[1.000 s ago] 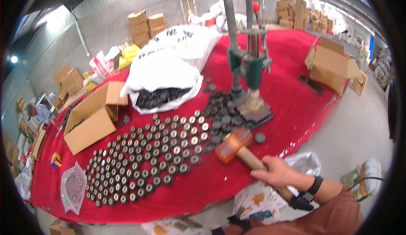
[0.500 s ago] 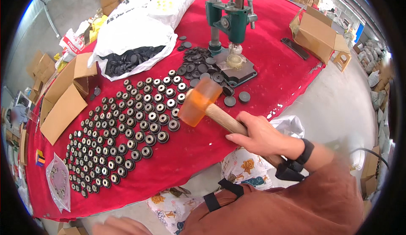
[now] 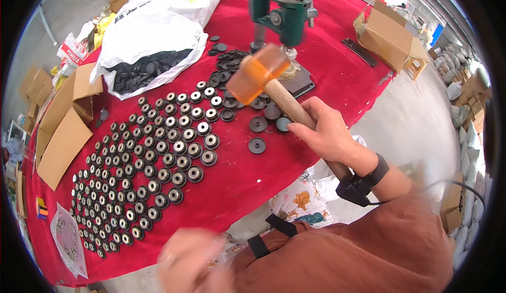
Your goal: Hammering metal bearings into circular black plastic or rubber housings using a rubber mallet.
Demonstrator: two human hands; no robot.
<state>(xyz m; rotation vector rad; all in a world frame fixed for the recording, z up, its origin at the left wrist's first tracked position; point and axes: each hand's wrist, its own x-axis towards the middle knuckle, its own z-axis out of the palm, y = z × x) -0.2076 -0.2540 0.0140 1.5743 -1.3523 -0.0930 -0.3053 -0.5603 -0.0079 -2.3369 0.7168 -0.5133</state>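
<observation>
My right hand (image 3: pixel 332 132) is wrapped round the wooden handle of a mallet (image 3: pixel 261 74) with a translucent amber head. The mallet is raised over a pile of flat black discs (image 3: pixel 232 61), its head hiding part of them and of the press base. My left hand (image 3: pixel 192 261) is low in the view, over the table's near edge, smeared by motion so its fingers do not show clearly. Ahead of it, rows of black discs with metal rings (image 3: pixel 150 171) stand on the red tablecloth (image 3: pixel 237 179). A few loose black discs (image 3: pixel 256 145) lie below the mallet handle.
A green press (image 3: pixel 284 16) stands at the back of the table. White sacks (image 3: pixel 158 26) are at the far left, one open with black discs inside. Open cardboard boxes (image 3: pixel 66 145) stand left and far right. A clear plastic bag (image 3: pixel 68 240) lies at the near left.
My right hand has moved up a little, with the mallet still in its grip. My left hand has come up from the lower edge and moved right. The whole view has shifted slightly.
</observation>
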